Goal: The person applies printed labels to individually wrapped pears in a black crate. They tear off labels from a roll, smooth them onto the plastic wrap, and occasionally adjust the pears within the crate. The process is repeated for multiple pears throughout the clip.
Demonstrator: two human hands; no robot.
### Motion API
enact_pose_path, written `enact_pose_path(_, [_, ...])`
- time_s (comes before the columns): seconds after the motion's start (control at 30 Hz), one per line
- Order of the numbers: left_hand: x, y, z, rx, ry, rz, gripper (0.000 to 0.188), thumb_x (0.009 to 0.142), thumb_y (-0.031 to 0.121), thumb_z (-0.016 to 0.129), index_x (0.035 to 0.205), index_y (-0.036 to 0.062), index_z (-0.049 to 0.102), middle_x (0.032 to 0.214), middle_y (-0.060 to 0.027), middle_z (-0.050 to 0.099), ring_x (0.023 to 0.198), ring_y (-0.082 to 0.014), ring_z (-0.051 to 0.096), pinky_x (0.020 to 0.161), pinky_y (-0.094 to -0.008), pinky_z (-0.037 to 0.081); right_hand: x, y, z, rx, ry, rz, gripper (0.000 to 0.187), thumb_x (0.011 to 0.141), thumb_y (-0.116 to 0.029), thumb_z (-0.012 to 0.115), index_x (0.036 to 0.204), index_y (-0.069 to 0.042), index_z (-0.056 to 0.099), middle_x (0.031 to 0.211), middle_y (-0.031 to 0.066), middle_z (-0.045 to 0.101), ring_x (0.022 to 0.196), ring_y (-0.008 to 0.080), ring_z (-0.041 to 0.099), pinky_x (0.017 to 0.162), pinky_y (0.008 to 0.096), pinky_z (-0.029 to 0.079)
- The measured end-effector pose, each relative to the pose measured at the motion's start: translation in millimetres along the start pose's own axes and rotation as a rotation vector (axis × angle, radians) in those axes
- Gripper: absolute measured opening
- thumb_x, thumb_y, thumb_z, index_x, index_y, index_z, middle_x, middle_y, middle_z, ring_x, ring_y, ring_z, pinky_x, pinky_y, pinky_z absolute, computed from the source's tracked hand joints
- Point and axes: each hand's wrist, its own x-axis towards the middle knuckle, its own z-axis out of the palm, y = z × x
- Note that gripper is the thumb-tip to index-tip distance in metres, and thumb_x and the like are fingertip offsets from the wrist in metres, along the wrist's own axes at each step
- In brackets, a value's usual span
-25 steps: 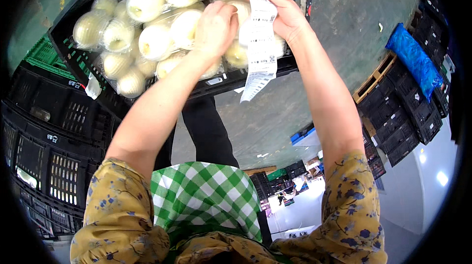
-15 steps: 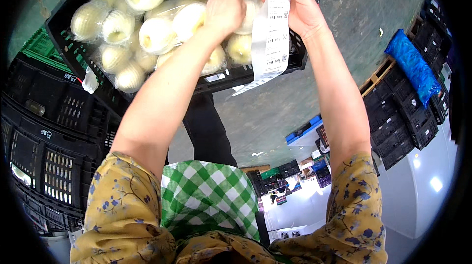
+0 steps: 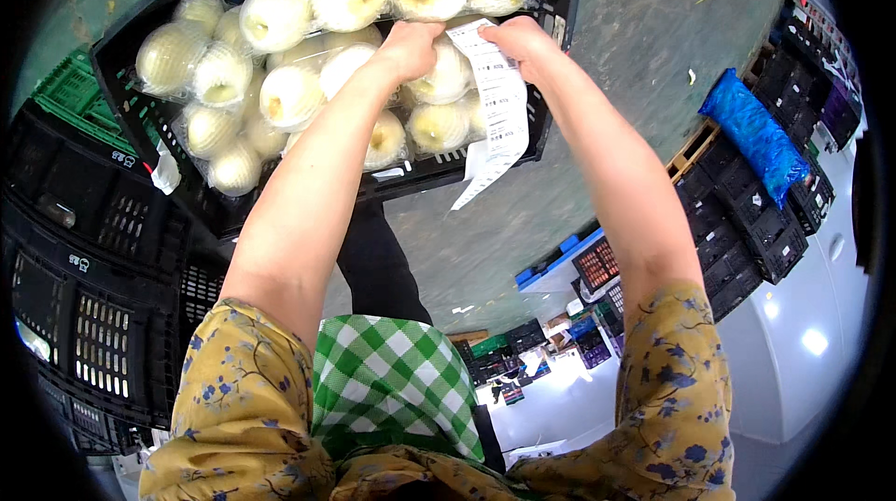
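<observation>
A black plastic crate holds several clear bags of pale yellow round fruit. Both my hands are over its right half. My left hand and my right hand pinch the top of a long white strip of paper labels, which hangs down over the crate's front wall. The left hand also rests against one of the bagged fruits.
Stacked black crates stand at the left, with a green crate behind them. At the right are more black crates, a wooden pallet and a blue bag. The green-grey floor lies beyond.
Both hands have drawn together at the top of the label strip. The strip, held higher before, now hangs lower over the crate's front wall.
</observation>
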Motion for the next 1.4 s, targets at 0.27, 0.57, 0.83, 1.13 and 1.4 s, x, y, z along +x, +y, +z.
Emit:
enact_pose_path(0.27, [-2.4, 0.1, 2.9, 0.086, -0.022, 0.010, 0.052, 0.072, -0.001, 0.046, 0.124, 0.0046, 0.047, 0.122, -0.0179, 0.049, 0.115, -0.0308, 0.045, 0.098, -0.0362, 0.036, 18.7, -3.9, 30.0, -0.026, 0.121, -0.027, 0.029, 0.082, -0.013, 0.061, 0.095, 0.013, 0.056, 0.084, 0.0163, 0.063, 0.067, 0.0225, 0.062, 0.056, 0.0376, 0.050])
enact_pose_path(0.57, [-2.7, 15.7, 11.0, 0.122, -0.093, -0.169, 0.051, 0.079, 0.022, 0.040, 0.129, 0.0110, 0.043, 0.128, -0.0145, 0.044, 0.119, -0.0252, 0.037, 0.101, -0.0340, 0.022, 47.2, 11.6, 34.1, -0.229, 0.268, -0.013, 0.029, 0.076, -0.012, 0.065, 0.092, 0.011, 0.058, 0.081, 0.0163, 0.063, 0.069, 0.0226, 0.063, 0.055, 0.0358, 0.049])
enact_pose_path(0.83, [-0.8, 20.3, 16.1, 0.067, -0.143, -0.281, 0.050, 0.079, 0.020, 0.039, 0.128, 0.0122, 0.045, 0.132, -0.0139, 0.041, 0.119, -0.0294, 0.036, 0.100, -0.0360, 0.022, 8.5, 12.1, 25.3, 0.592, -0.015, 0.098, 0.034, 0.073, -0.016, 0.065, 0.094, 0.011, 0.059, 0.087, 0.0182, 0.063, 0.074, 0.0259, 0.063, 0.063, 0.0375, 0.050])
enact_pose_path(1.13, [-11.5, 3.0, 30.0, 0.141, 0.079, -0.022, 0.045, 0.079, 0.016, 0.041, 0.121, 0.0051, 0.049, 0.122, -0.0127, 0.051, 0.114, -0.0239, 0.044, 0.096, -0.0356, 0.027, -76.4, 64.9, 4.1, 0.494, -0.022, -0.115, 0.028, 0.085, -0.017, 0.058, 0.093, 0.009, 0.058, 0.082, 0.0097, 0.063, 0.069, 0.0135, 0.060, 0.058, 0.0291, 0.047])
enact_pose_path(1.4, [-91.1, 40.0, 36.5, -0.593, 0.231, -0.080, 0.037, 0.085, 0.020, 0.056, 0.116, 0.0006, 0.052, 0.104, -0.0127, 0.061, 0.096, -0.0185, 0.057, 0.084, -0.0298, 0.043, -146.0, 117.3, 26.7, 0.387, -0.106, -0.328, 0.018, 0.090, -0.014, 0.051, 0.096, 0.002, 0.059, 0.082, 0.0006, 0.062, 0.072, 0.0042, 0.053, 0.064, 0.0212, 0.044])
